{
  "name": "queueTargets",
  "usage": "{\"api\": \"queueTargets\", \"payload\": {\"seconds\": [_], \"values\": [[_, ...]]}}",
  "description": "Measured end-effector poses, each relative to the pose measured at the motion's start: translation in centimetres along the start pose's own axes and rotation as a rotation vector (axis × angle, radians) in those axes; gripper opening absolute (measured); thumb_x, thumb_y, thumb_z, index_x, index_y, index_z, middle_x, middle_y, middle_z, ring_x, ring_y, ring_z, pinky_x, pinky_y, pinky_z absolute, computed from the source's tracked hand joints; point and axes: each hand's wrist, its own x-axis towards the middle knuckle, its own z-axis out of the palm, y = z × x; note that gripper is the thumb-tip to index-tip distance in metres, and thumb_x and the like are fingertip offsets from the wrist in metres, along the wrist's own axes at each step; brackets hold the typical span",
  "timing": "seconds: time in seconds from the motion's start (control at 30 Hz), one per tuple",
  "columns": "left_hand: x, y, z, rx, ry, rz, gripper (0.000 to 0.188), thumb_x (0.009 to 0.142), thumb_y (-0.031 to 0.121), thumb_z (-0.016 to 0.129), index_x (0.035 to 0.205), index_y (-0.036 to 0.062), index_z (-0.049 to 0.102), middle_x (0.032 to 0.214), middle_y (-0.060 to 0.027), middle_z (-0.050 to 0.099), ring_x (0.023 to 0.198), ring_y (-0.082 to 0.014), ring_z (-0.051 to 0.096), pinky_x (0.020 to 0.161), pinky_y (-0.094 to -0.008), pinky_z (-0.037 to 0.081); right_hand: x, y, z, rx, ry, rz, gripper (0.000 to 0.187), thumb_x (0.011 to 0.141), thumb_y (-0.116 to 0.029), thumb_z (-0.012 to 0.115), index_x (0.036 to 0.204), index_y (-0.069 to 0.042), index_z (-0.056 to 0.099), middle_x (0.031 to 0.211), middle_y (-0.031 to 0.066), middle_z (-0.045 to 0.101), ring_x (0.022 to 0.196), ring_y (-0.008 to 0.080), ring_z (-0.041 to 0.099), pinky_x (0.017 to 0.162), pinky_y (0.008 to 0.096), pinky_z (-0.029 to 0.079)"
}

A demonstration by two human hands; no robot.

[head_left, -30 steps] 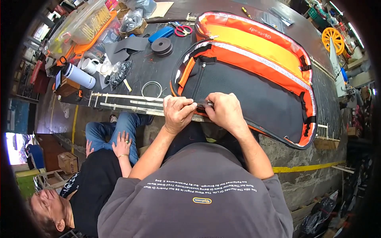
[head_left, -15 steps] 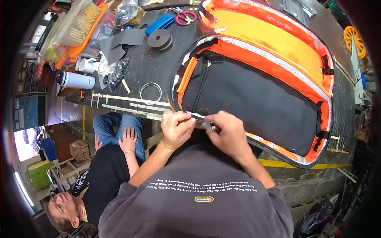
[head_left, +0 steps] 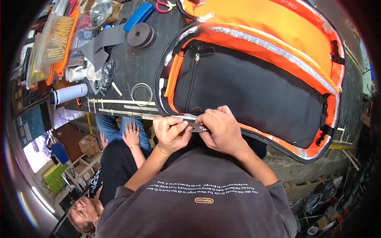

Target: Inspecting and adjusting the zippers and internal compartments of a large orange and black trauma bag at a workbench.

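Observation:
An orange-and-black bag (head_left: 254,85) lies spread open on the dark table, with its near edge toward me. At the near left corner of that edge, my left hand (head_left: 171,133) is closed in a pinch on the bag's border. My right hand (head_left: 221,129) grips a small metal tool with a pointed blade (head_left: 195,127), which looks like thread snips. Its tip lies close to my left fingertips, just below the border. A loose orange thread (head_left: 196,108) curls on the black panel above my hands. My fingers hide part of the tool and the border.
Left of the bag are a wire coil (head_left: 141,94), a roll of dark webbing (head_left: 141,35), a blue case (head_left: 139,16) and red-handled scissors (head_left: 165,5). A white bottle (head_left: 70,94) and mugs (head_left: 75,73) stand farther left. A seated person (head_left: 119,158) is close on my left.
The view has shifted, bringing the bag nearer. My right hand has turned, and the tool's blade now shows plainly beside my left fingers. My left hand still pinches the border.

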Motion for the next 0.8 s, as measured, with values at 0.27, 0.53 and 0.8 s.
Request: {"api": "queueTargets", "payload": {"seconds": [0.27,0.53,0.8], "values": [[2.5,2.8,-2.6,0.057,-0.180,-0.071,0.014,0.079,0.013,0.086,0.088,0.0131,0.076,0.089,-0.0025,0.065,0.086,-0.0271,0.060,0.082,-0.0436,0.043,-2.0,-1.5,1.3,-0.110,0.193,-0.067,0.033,0.087,-0.014,0.082,0.115,-0.009,0.066,0.096,0.0067,0.065,0.088,0.0274,0.067,0.082,0.0431,0.045],[3.0,4.1,-5.0,0.095,-0.370,0.236,0.015,0.089,0.009,0.083,0.103,0.0137,0.080,0.092,-0.0041,0.067,0.085,-0.0290,0.067,0.072,-0.0433,0.052,-9.7,-6.7,1.4,-0.073,0.510,0.148,0.032,0.096,-0.017,0.085,0.120,-0.001,0.069,0.099,0.0153,0.071,0.086,0.0345,0.074,0.076,0.0426,0.058],[3.2,4.6,-4.6,0.221,-0.504,0.258,0.009,0.092,0.013,0.077,0.100,0.0081,0.077,0.097,-0.0103,0.071,0.095,-0.0345,0.073,0.080,-0.0468,0.060,-11.7,-7.5,3.2,-0.219,0.548,0.073,0.024,0.089,-0.017,0.087,0.103,-0.002,0.073,0.094,0.0138,0.074,0.083,0.0352,0.075,0.074,0.0427,0.060]]}}
